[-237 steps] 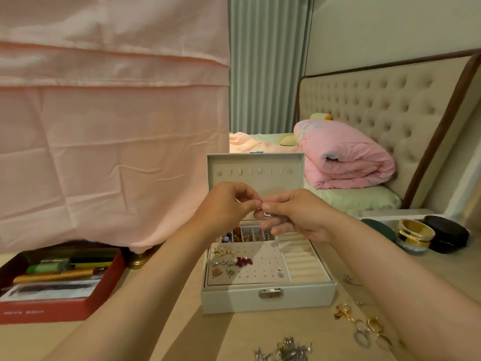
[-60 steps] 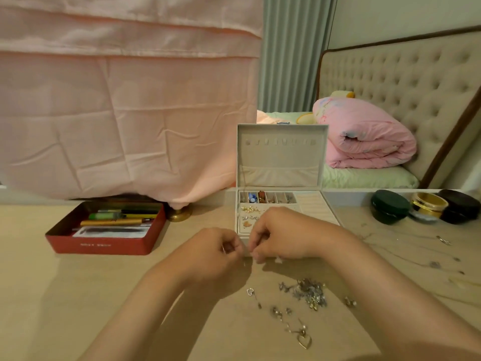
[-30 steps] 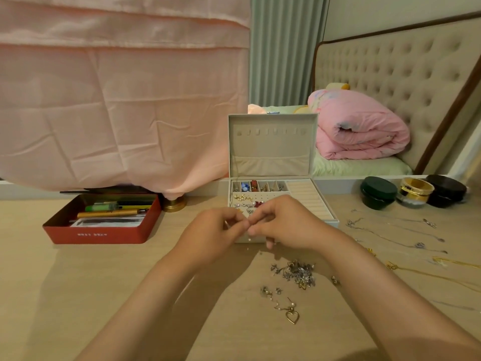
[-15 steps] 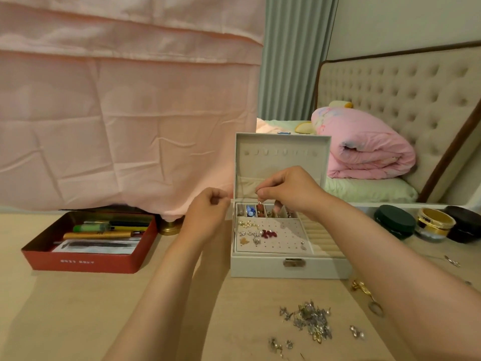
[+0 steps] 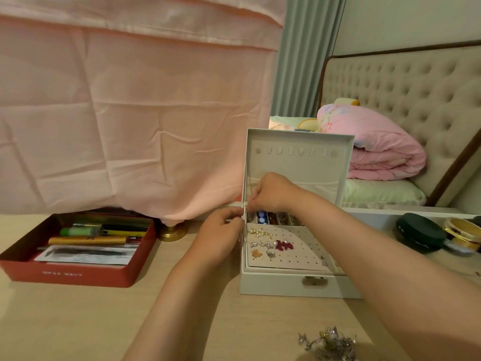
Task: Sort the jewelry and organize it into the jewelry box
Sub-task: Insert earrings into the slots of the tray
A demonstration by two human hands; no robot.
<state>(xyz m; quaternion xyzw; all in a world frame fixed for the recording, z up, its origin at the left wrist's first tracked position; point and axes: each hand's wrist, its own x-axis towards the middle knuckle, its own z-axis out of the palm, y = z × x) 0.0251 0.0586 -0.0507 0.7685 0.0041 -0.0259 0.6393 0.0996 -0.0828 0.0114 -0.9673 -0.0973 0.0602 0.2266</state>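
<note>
Bedroom, warm and rather dim indoor light. Pale wood worktop (image 5: 65, 321) fills the near ground. Creased pink cloth (image 5: 130, 113) hangs along its far edge, left to centre, with a brass base (image 5: 173, 231) showing under the hem. To the right are a grey-green pleated curtain (image 5: 302, 56) and a plain pale wall (image 5: 411, 19). Beyond the worktop's far right edge is a bed (image 5: 377, 191) with a pale green sheet, rolled pink duvet (image 5: 377, 147) and beige tufted headboard (image 5: 406, 100) trimmed dark brown.

You have two hands out, your left hand (image 5: 221, 238) and right hand (image 5: 270, 191); one jewelry box (image 5: 273, 285); one red tray (image 5: 65, 274); one heap of silver pieces (image 5: 328, 343); two plainly visible round tins, a dark green tin (image 5: 419, 234) and a gold tin (image 5: 462, 230).
</note>
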